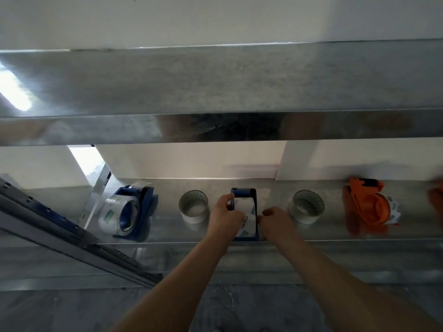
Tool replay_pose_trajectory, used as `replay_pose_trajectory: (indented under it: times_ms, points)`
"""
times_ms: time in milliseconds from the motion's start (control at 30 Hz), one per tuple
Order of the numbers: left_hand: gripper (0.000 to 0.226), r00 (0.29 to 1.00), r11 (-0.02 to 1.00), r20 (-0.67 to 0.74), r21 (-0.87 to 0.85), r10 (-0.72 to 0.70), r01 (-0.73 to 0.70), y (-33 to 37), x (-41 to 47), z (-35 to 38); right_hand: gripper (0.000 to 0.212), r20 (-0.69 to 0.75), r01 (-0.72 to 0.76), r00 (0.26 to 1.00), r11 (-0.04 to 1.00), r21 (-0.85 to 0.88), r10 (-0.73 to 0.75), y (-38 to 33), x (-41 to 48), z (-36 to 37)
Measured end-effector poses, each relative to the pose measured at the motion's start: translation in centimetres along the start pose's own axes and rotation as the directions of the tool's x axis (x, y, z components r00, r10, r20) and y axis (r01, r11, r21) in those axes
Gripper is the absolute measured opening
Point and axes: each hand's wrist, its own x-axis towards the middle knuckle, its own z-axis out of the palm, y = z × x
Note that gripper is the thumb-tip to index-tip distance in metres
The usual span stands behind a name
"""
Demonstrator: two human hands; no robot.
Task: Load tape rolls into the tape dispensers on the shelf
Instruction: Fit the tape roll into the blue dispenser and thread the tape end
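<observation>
A blue tape dispenser (244, 195) stands at the middle of the metal shelf (335, 230) with a clear tape roll (245, 212) seated in it. The left hand (226, 215) has its fingers closed on the roll and the dispenser's left side; the right hand (275, 218) pinches the dispenser's right edge. To the left, a second blue dispenser (134, 207) lies tilted, already holding a clear roll (117, 215). Two loose rolls stand on end on either side of the hands, one on the left (193, 206) and one on the right (306, 206). An orange dispenser (366, 203), blurred, lies farther right. An upper metal shelf (215, 92) spans above, with a white wall (167, 161) behind and a slotted upright (72, 233) at left.
</observation>
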Motion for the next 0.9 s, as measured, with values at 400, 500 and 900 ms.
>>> replay_pose_trajectory:
  times_ms: [400, 500, 900]
  points:
    - [0.053, 1.0, 1.0, 0.023, -0.01, 0.016, -0.016, 0.0, -0.4, -0.7, 0.024, -0.04, -0.009, 0.999, 0.999, 0.042, 0.011, -0.6, -1.3, -0.3]
    - [0.056, 0.999, 1.0, 0.033, 0.004, 0.019, -0.019, -0.1, -0.4, -0.8, 0.025, -0.061, -0.014, 0.998, 0.999, 0.048, 0.017, -0.8, -1.7, -0.4]
    - [0.063, 0.997, 0.995, 0.03, 0.06, 0.076, -0.078, -0.6, 0.0, -1.7, 0.046, -0.177, -0.003, 0.984, 0.998, 0.067, 0.014, -0.6, -3.1, -0.8]
